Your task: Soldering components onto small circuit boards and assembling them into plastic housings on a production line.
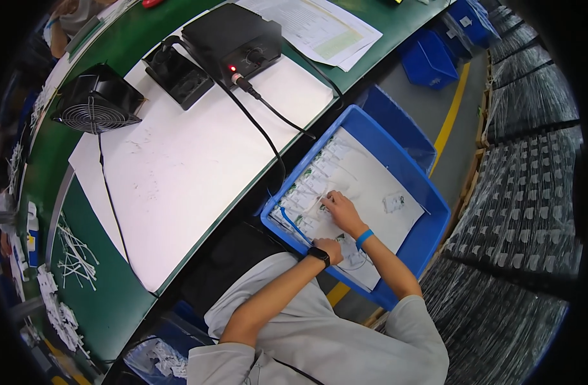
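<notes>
My right hand point(343, 213), with a blue band at its wrist, reaches into a blue plastic bin point(435, 226). Its fingers are pinched together at the edge of a row of small white-and-green circuit boards with wires point(310, 183); what is between the fingertips is too small to tell. Nearer to me, my left hand point(330, 249) is curled closed over the near side of the bin, a black watch on its wrist. Whatever it grips is hidden. A blue cord point(295, 224) runs beside it. Single boards point(393, 203) lie on the white sheet point(371, 173) lining the bin.
On the green bench point(108, 301) are a black fan point(95, 99), a soldering-iron stand point(178, 74), a black power unit point(233, 38) with cables, papers point(319, 29) and white cable ties point(76, 256). Wrapped pallet stacks point(518, 199) and blue bins point(428, 59) stand at the right.
</notes>
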Demonstrator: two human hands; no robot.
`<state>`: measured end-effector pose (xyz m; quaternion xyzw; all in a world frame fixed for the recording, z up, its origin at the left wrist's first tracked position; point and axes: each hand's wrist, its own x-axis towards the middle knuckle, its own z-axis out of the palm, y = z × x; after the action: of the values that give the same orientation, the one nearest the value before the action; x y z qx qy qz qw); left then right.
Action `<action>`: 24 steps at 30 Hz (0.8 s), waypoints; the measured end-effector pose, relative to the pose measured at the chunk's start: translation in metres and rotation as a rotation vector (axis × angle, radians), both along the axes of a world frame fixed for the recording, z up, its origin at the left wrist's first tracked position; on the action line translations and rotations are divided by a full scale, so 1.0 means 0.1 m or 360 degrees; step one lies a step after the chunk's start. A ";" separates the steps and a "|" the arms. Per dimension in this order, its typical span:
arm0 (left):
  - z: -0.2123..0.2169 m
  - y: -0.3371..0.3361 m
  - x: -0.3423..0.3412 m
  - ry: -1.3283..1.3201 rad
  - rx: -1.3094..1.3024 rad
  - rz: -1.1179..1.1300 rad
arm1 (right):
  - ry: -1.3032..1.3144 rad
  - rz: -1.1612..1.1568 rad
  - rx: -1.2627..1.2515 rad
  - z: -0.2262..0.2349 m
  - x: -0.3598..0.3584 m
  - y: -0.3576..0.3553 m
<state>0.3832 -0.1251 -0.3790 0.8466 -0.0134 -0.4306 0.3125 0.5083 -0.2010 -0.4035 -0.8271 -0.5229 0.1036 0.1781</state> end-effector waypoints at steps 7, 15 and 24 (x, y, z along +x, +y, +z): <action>-0.06 -0.03 -0.01 -0.0027 0.0000 0.0068 | 0.0009 -0.0242 0.0115 -0.13 -0.14 0.19; -0.09 -0.16 -0.03 -0.0435 0.0375 -0.0041 | 0.0074 -0.0447 0.0237 -0.21 -0.22 0.29; -0.09 -0.01 -0.10 -0.0211 0.0637 0.0256 | 0.0224 -0.0610 0.0233 -0.23 -0.27 0.32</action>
<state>0.3730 -0.1264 -0.3875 0.9165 0.1194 -0.3419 0.1701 0.4817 -0.1693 -0.4260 -0.8870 -0.3486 0.0870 0.2901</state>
